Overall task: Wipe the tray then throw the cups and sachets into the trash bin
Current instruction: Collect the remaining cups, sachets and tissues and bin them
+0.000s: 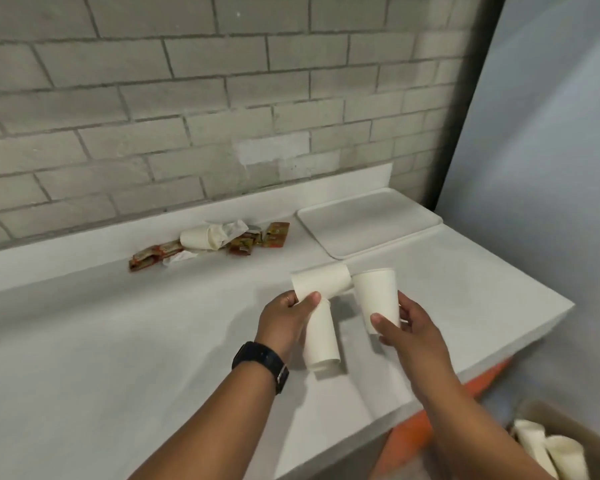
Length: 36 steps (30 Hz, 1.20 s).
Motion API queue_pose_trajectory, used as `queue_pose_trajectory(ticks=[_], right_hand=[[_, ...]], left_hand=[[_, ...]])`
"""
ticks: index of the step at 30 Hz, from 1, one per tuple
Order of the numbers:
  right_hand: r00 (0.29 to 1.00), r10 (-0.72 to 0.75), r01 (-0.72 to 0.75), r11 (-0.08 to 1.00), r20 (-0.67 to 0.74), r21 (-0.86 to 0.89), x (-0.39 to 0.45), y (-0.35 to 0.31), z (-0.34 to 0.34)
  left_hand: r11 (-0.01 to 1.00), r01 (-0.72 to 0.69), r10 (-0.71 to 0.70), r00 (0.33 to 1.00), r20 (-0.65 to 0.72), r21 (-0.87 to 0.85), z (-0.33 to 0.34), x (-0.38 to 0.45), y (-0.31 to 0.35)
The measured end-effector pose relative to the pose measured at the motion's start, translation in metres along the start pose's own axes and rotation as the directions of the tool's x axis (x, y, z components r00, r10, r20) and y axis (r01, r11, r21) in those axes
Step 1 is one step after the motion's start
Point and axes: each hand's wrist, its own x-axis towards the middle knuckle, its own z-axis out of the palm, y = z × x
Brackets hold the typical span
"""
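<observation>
White paper cups [321, 306] gripped in both hands [284, 317] [406, 327] above counter's open middle [153, 341].

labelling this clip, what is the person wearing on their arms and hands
Both forearms are bare, with no sleeves in view. The left wrist carries a black wristwatch on a dark strap. The left hand has a thin ring on one finger. The right hand shows nothing worn.

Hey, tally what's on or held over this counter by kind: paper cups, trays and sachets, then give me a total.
White paper cups: 4 (two in the left hand, one in the right hand, one lying by the wall)
White rectangular tray: 1
Red-orange sachets: several, too bunched to count
Total counted: 5
</observation>
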Motion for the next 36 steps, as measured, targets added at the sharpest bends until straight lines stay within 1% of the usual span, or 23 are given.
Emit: queue_pose_trajectory(ticks=[3, 7, 12, 16, 19, 22, 24, 27, 30, 34, 36], right_hand=[[1.0, 0.004, -0.004, 1.0, -0.022, -0.013, -0.006, 0.013, -0.06], [0.998, 0.003, -0.001, 1.0, -0.06, 0.027, -0.014, 0.027, -0.128], [0.987, 0.045, -0.032, 0.996, -0.151, 0.089, -0.022, 0.04, -0.184], [0.974, 0.105, -0.071, 0.983, -0.202, 0.166, -0.024, 0.055, -0.21], [0.95, 0.141, -0.088, 0.977, -0.277, 0.195, -0.024, 0.065, -0.225], [0.936, 0.13, -0.063, 0.977, -0.327, 0.206, -0.029, 0.074, -0.24], [0.923, 0.148, -0.061, 0.968, -0.356, 0.245, -0.032, 0.082, -0.251], [0.882, 0.203, -0.099, 0.962, -0.424, 0.254, -0.036, 0.098, -0.267], [0.821, 0.293, -0.179, 0.947, -0.489, 0.266, -0.04, 0.13, -0.286], [0.743, 0.405, -0.293, 0.913, -0.534, 0.284, -0.037, 0.174, -0.32], [0.697, 0.455, -0.374, 0.89, -0.555, 0.26, -0.031, 0.201, -0.341]], left_hand=[[1.0, 0.008, -0.008, 1.0, 0.025, -0.004, 0.059, -0.019, -0.008], [1.0, 0.018, -0.018, 0.996, 0.086, -0.002, 0.127, -0.04, -0.017], [0.999, 0.038, -0.038, 0.988, 0.152, -0.001, 0.189, -0.054, -0.018], [0.998, 0.053, -0.06, 0.975, 0.213, 0.038, 0.224, -0.049, -0.022], [0.995, 0.049, -0.071, 0.96, 0.271, 0.088, 0.248, -0.04, -0.031], [0.993, 0.081, -0.108, 0.93, 0.351, 0.091, 0.275, -0.035, -0.04], [0.991, 0.088, -0.123, 0.907, 0.403, 0.102, 0.291, -0.035, -0.046], [0.984, 0.06, -0.133, 0.872, 0.472, 0.166, 0.316, -0.031, -0.06], [0.971, 0.074, -0.186, 0.828, 0.529, 0.226, 0.344, -0.027, -0.078], [0.94, 0.118, -0.281, 0.796, 0.536, 0.319, 0.377, -0.026, -0.106], [0.917, 0.132, -0.323, 0.799, 0.506, 0.378, 0.395, -0.024, -0.122]])
